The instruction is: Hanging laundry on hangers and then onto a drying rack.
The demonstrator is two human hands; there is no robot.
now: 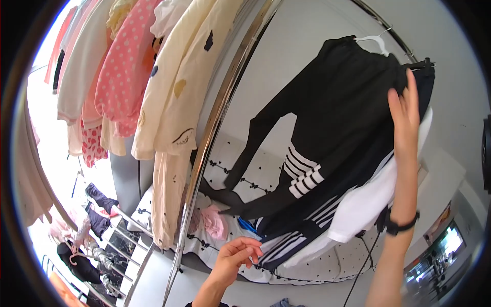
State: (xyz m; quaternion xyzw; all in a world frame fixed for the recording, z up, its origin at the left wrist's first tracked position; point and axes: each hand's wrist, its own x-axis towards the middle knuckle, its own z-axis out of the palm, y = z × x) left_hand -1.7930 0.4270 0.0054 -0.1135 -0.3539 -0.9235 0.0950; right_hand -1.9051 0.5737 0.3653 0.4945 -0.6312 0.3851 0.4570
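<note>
A black long-sleeved top (pixel 326 103) with white-striped parts hangs from a white hanger (pixel 374 39) on a metal clothes rail (pixel 387 23). My right hand (pixel 404 103) is raised at the top's right shoulder, with fingers spread; whether they touch the fabric is unclear. Dark trousers (pixel 426 86) on a black clip hanger (pixel 427 64) and a white garment (pixel 362 197) hang just behind. Lower down, my left hand (pixel 239 255) hovers with bent fingers and holds nothing visible, below the top and left of dark striped fabric (pixel 285 247).
A chrome rack post (pixel 220 111) slants between the black top and a row of pale and pink garments (pixel 126 69). Behind lies a patterned white bedspread (pixel 322 270) with a pink cloth (pixel 214 222). A lower metal rack (pixel 130 218) stands at the left.
</note>
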